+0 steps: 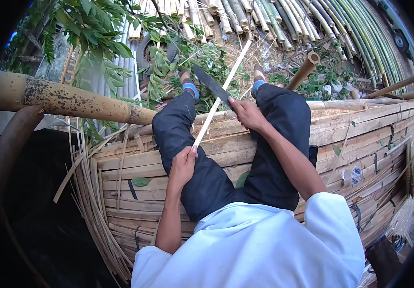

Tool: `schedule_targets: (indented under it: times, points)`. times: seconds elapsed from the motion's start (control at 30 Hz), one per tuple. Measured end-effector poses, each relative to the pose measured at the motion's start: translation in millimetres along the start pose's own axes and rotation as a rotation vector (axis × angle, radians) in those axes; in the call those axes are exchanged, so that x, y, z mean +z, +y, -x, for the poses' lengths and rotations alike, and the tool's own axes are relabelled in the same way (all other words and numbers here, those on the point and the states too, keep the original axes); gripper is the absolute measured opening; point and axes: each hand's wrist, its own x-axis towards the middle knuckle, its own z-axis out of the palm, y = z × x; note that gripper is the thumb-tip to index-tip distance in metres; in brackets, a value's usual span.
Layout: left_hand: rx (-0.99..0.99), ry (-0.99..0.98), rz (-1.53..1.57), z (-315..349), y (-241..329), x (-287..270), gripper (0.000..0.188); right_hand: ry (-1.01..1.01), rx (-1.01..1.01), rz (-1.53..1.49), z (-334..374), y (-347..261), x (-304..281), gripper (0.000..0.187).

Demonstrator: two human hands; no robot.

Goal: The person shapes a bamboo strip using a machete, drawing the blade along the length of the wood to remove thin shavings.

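Note:
Near my left thigh, my left hand (183, 165) is closed around the lower end of a long, pale bamboo strip (208, 122). The strip slants away from me between my knees, its far end over the ground. A machete (209, 84) with a dark, broad blade is gripped in my right hand (248, 115) beside my right knee. Its blade points to the far left and crosses the strip around the middle. Whether the edge touches the strip I cannot tell. My fingers hide the machete's handle.
I sit on stacked bamboo slats (135, 170). A thick bamboo pole (77, 101) lies at left, with thin strips (94, 211) below it. Ahead are leafy branches (96, 29), a tyre (156, 52), an upright bamboo post (304, 71) and rows of bamboo poles (351, 33). A plastic cup (355, 175) lies right.

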Motion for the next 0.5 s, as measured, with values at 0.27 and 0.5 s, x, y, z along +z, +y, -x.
schedule_targets:
  times: [0.27, 0.5]
  points:
    - [0.041, 0.008, 0.079, -2.7, 5.3, 20.5, 0.036, 0.017, 0.101, -0.207, 4.5, -5.4, -18.4, 0.052]
    - [0.029, 0.057, -0.022, 3.5, 7.5, 9.9, 0.035, -0.105, -0.032, 0.119, 3.3, -4.3, -2.9, 0.054]
